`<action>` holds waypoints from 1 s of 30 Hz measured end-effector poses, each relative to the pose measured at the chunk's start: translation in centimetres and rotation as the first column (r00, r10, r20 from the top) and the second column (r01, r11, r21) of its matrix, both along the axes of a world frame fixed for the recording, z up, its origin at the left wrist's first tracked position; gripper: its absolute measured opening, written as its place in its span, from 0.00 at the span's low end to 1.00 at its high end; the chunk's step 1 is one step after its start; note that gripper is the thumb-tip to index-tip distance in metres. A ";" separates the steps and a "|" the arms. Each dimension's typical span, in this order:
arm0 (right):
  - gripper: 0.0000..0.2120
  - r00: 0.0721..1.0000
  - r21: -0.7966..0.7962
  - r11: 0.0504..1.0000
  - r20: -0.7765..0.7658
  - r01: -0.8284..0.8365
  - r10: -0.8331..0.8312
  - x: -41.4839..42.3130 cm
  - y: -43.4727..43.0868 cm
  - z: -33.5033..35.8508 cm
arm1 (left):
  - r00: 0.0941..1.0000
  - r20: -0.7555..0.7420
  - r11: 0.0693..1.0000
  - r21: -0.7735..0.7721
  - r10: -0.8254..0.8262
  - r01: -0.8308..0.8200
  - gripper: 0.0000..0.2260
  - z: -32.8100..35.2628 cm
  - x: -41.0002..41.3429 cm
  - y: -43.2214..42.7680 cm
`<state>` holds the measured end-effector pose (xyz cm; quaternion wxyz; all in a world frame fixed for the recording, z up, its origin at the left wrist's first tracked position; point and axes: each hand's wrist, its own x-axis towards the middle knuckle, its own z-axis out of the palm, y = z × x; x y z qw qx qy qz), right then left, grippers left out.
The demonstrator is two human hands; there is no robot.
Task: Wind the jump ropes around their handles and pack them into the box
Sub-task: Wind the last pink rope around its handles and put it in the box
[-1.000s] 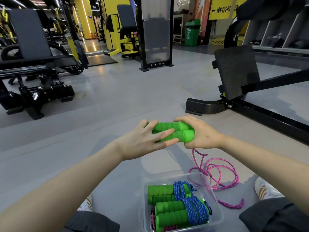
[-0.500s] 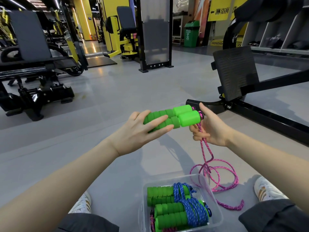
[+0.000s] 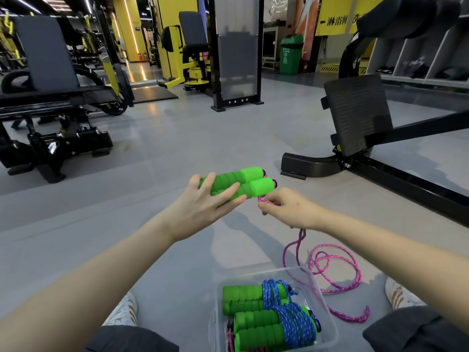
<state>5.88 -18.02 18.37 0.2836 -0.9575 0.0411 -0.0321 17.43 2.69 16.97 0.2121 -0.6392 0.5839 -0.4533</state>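
Since a second ago the right hand (image 3: 286, 209) has left the handle ends and dropped to four o'clock of them, where it now pinches the pink rope (image 3: 301, 237) close to the caps, fingers curled around the cord. The left hand (image 3: 203, 209) has barely shifted. It holds the pair of green handles (image 3: 243, 182) side by side in the air, fingers laid across the foam and the thumb out of sight beneath.

No turn of pink rope lies on the handles yet, so the winding looks about to begin. Most of the cord lies in loose loops on the floor (image 3: 177, 153) at five o'clock of the right hand, with one strand running just beside the far right corner of the clear box (image 3: 327, 326). A quick pull could, I judge, tighten those loops into a knot or drag the strand against the box and shift it. The handles might also slide apart under that flat-fingered hold if the first turns go on slack.

The box sits at six o'clock of the hands and already carries bundles wound with blue rope (image 3: 289, 323), so room looks tight. A black footplate (image 3: 357, 113) stands at one o'clock, well apart. A white shoe (image 3: 398, 293) sits near the loops.
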 end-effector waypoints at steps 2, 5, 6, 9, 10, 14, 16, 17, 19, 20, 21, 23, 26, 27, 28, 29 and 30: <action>0.17 0.999 -0.071 0.996 0.005 -0.047 0.047 -0.1 -0.9 1.2 | 1.000 -0.009 0.999 0.029 -0.017 0.017 0.24 -0.2 0.0 0.3; 0.20 0.991 -0.117 0.990 0.101 -0.080 0.092 0.2 -2.1 2.1 | 0.994 -0.025 0.993 0.054 -0.107 0.108 0.22 -0.5 0.0 0.4; 0.22 0.983 -0.116 0.990 0.155 -0.086 0.103 0.3 -2.3 2.1 | 0.989 -0.032 0.987 0.057 -0.146 0.148 0.22 -0.6 -0.3 0.2; 0.23 0.958 -0.011 0.996 0.273 -0.090 0.089 0.6 -2.9 1.8 | 0.961 -0.075 0.962 0.025 -0.268 0.270 0.20 -0.9 -2.0 -0.9; 0.23 0.951 0.034 0.995 0.299 -0.098 0.084 0.6 -3.1 1.8 | 0.949 -0.088 0.952 0.013 -0.302 0.304 0.20 -0.9 -2.6 -1.3; 0.21 0.963 0.240 0.964 0.265 -0.115 0.049 0.3 -3.9 2.1 | 0.900 -0.114 0.907 -0.047 -0.421 0.419 0.19 -0.7 -4.5 -2.6; 0.23 0.983 0.429 0.898 0.184 -0.094 0.015 0.2 -4.5 2.0 | 0.879 -0.118 0.886 -0.088 -0.463 0.455 0.19 -0.2 -5.1 -2.8; 0.25 0.990 0.535 0.841 0.139 -0.073 -0.002 0.3 -4.9 2.0 | 0.871 -0.117 0.878 -0.109 -0.476 0.466 0.18 0.2 -5.3 -3.0; 0.28 0.998 0.747 0.664 0.057 -0.028 -0.022 0.8 -5.7 1.7 | 0.866 -0.097 0.868 -0.151 -0.490 0.474 0.17 0.9 -5.7 -3.1; 0.30 0.999 0.826 0.564 0.019 0.002 -0.032 1.0 -5.9 1.7 | 0.870 -0.079 0.866 -0.170 -0.487 0.469 0.16 1.1 -5.7 -3.2; 0.30 0.999 0.887 0.461 -0.019 0.035 -0.038 0.9 -6.1 1.0 | 0.876 -0.062 0.868 -0.186 -0.479 0.461 0.16 1.3 -5.5 -3.2; 0.29 0.999 0.954 0.295 -0.037 0.047 -0.037 0.5 -5.9 -0.6 | 0.892 -0.037 0.874 -0.219 -0.450 0.433 0.16 1.7 -4.9 -3.2; 0.21 0.994 0.957 0.291 0.035 -0.003 -0.104 -0.3 -3.9 -2.8 | 0.925 0.000 0.896 -0.249 -0.380 0.368 0.16 1.6 -3.7 -3.0; 0.18 0.993 0.950 0.313 0.019 0.018 -0.114 -0.5 -2.8 -2.7 | 0.937 0.016 0.907 -0.244 -0.349 0.342 0.17 1.4 -3.3 -2.9; 0.16 0.992 0.923 0.383 0.009 0.039 -0.122 -0.5 -1.9 -2.5 | 0.948 0.027 0.918 -0.240 -0.318 0.315 0.18 1.2 -2.8 -2.7; 0.15 0.990 0.892 0.447 -0.005 0.066 -0.138 -0.5 -1.1 -2.1 | 0.957 0.030 0.927 -0.243 -0.288 0.287 0.19 0.9 -2.2 -2.4; 0.14 0.990 0.851 0.518 -0.022 0.091 -0.138 -0.6 -0.5 -1.4 | 0.965 0.028 0.933 -0.246 -0.262 0.261 0.20 0.8 -1.7 -2.1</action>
